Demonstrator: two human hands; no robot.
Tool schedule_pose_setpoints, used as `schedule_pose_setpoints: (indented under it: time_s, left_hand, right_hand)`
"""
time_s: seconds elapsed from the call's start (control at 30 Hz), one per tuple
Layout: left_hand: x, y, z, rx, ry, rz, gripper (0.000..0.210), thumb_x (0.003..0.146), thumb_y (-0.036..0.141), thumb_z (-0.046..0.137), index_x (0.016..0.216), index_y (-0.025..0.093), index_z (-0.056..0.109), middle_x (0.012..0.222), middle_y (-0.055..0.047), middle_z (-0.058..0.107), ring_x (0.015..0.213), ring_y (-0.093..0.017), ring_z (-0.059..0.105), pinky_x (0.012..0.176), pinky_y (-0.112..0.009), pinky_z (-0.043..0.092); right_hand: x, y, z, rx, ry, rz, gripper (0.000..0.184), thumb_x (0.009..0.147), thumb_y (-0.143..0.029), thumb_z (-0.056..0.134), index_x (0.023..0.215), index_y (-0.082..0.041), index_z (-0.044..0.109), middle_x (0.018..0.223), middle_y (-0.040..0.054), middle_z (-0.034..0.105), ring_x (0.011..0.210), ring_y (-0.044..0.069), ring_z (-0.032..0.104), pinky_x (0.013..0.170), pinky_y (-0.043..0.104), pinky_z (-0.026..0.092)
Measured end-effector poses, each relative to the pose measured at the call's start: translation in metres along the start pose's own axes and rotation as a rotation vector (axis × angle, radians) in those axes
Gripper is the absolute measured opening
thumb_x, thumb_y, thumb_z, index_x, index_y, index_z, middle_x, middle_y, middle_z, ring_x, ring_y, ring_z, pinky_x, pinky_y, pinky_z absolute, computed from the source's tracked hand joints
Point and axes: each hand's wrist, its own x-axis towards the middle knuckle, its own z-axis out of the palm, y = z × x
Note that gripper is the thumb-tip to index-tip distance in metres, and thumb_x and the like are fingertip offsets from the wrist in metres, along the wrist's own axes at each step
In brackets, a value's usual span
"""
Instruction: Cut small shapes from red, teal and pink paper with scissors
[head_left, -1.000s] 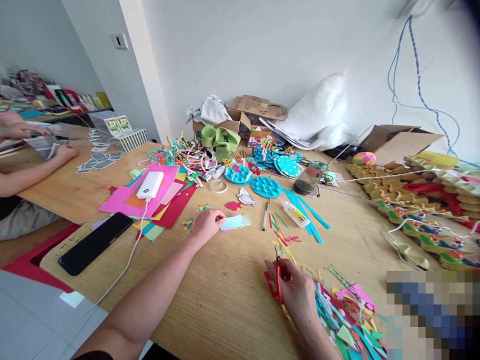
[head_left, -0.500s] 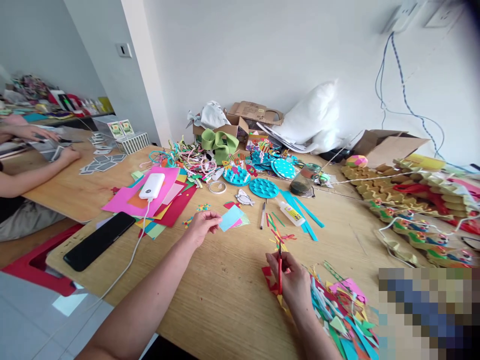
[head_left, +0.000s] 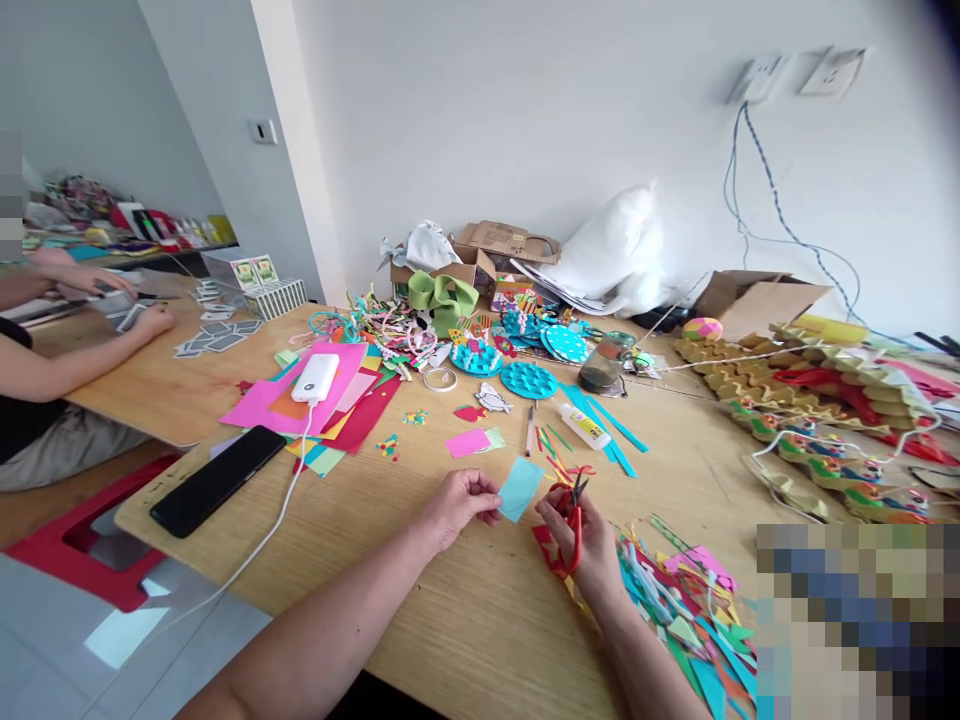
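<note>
My left hand (head_left: 463,508) pinches a small light-blue paper rectangle (head_left: 521,489) by its left edge, above the table. Just right of it, my right hand (head_left: 589,540) holds red-handled scissors (head_left: 574,515); the dark blades point up and away, slightly apart, not touching the paper. Beyond the hands lie a pink paper piece (head_left: 467,442) with a pale green one beside it, thin coloured strips (head_left: 559,458), a pen (head_left: 530,430) and a white glue bottle (head_left: 585,426). A heap of paper scraps (head_left: 690,620) spreads beside my right forearm.
At left are a black phone (head_left: 217,480), a white power bank (head_left: 315,377) with cable, and coloured sheets (head_left: 247,405). Blue discs (head_left: 529,379), a glass jar (head_left: 606,362) and egg cartons (head_left: 750,400) stand farther back. Another person's arm (head_left: 82,365) is at far left.
My left hand has moved right and nearer with the blue paper, off the pink and green pieces. The scissors have turned in my right hand, and their blades now show slightly apart.
</note>
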Motion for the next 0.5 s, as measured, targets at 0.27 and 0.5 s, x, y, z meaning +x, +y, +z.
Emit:
schedule_pose_setpoints:
  time_s: [0.27,0.5]
  left_hand:
    - [-0.005,0.0014,0.003,-0.021,-0.069,0.042,0.038,0.052,0.033,0.08,0.073,0.013,0.057,0.061,-0.002,0.063,0.055,-0.014,0.061,0.059,-0.029,0.049]
    - [-0.0079,-0.005,0.0051,0.146,-0.171,0.064,0.036,0.058,0.039,0.078,0.073,0.013,0.058,0.067,-0.004,0.066,0.055,-0.012,0.059,0.054,-0.025,0.046]
  right_hand:
    - [-0.0056,0.0013,0.0048,-0.008,-0.138,-0.079,0.032,0.073,-0.042,0.071,0.084,-0.016,0.057,0.078,0.0054,0.061,0.067,0.017,0.055,0.059,0.028,0.047]
    - [-0.0063,0.0004,0.0076,0.04,-0.116,-0.075,0.03,0.074,-0.044,0.067,0.077,-0.018,0.051,0.067,-0.0002,0.053,0.057,0.013,0.047,0.052,0.024,0.041]
